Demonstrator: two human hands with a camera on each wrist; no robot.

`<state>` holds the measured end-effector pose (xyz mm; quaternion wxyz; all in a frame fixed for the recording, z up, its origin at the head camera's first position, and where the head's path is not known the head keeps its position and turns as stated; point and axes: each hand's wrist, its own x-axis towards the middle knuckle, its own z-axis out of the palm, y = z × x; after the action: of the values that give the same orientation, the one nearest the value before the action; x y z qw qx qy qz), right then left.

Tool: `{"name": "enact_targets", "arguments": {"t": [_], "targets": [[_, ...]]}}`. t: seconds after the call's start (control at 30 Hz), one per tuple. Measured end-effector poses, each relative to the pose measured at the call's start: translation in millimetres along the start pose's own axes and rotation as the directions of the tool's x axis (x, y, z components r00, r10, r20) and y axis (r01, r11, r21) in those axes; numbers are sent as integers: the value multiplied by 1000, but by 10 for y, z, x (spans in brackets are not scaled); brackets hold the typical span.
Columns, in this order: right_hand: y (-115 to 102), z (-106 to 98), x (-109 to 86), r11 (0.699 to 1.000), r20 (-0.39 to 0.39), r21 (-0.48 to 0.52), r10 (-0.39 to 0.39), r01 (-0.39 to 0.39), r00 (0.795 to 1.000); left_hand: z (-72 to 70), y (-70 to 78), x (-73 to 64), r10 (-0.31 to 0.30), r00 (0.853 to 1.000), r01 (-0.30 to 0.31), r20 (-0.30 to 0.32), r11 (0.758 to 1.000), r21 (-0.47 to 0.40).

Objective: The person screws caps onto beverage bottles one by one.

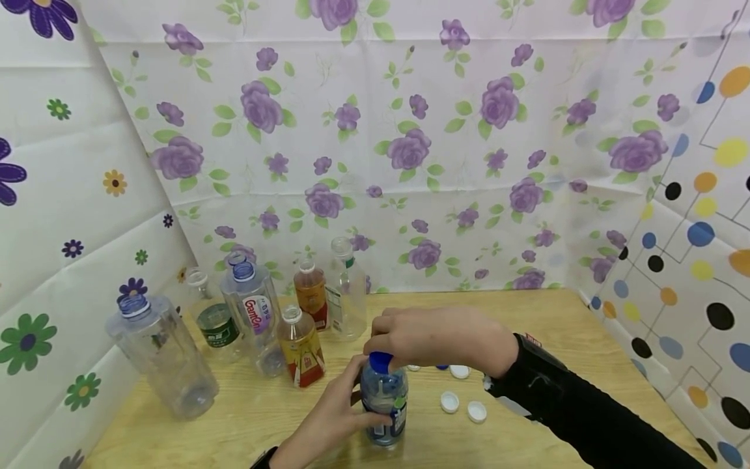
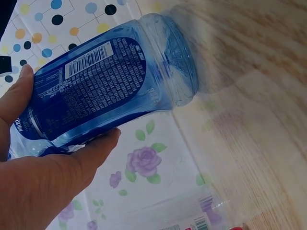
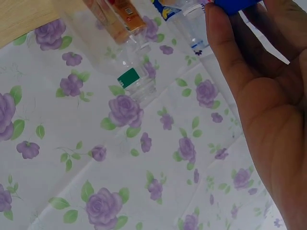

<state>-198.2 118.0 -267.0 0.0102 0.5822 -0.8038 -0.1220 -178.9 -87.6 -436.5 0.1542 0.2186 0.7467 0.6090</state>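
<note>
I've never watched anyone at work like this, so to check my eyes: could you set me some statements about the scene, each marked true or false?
1. The left hand holds the blue bottle. True.
2. The right hand pinches a red cap. False: it pinches a blue cap.
3. Two white caps lie to the left of the bottle being held. False: they lie to its right.
4. The left wrist view shows a barcode. True.
5. The flowered sheet has red roses. False: they are purple.

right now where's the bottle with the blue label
In the head view, the bottle is bottom centre, in the left hand, below the right hand and left of the white caps.
</note>
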Motion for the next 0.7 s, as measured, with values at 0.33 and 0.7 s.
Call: {"name": "enact_targets", "arguments": {"t": [0.33,0.7], "targets": [[27,27,-24,998,-3,52,-37,37,999,30,-16,-5,-13,1000,13,0,1000,18],[73,32,-23,994,-6,103,-45,46,999,3,0,2,13,1000,-13,8,1000,13]]}}
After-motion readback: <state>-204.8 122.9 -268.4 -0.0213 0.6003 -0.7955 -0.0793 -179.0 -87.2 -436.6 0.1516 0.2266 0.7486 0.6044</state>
